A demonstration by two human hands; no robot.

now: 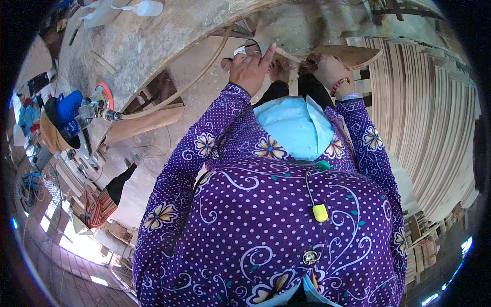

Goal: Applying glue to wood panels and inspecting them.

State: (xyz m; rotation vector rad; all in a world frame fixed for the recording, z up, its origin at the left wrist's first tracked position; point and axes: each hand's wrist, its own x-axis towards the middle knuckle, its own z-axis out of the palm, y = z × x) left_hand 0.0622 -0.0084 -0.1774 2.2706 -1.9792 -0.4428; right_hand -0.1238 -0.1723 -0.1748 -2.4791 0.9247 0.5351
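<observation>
My left hand (pixel 250 71) is held out before me, back uppermost, with the thumb side stretched away from the bent fingers. Nothing shows in it, though its fingertips are partly hidden. Just beyond lie brown rounded items (pixel 252 47), perhaps footwear, and a small white thing. My right hand (pixel 333 72), with a beaded bracelet at the wrist, grips a curved wooden piece (pixel 355 56). That piece stretches to the right past the hand, and a thin pale edge runs left from it. My bare feet (pixel 274 72) show between the hands.
At left a worn workbench (pixel 153 42) carries a pneumatic disc sander (pixel 102 96); its hose (pixel 184 90) arcs toward my left hand. Stacked wooden boards (pixel 418 115) stand close at right. A plastic bottle (pixel 149 8) sits on the bench. Another person (pixel 102 205) is farther off at left.
</observation>
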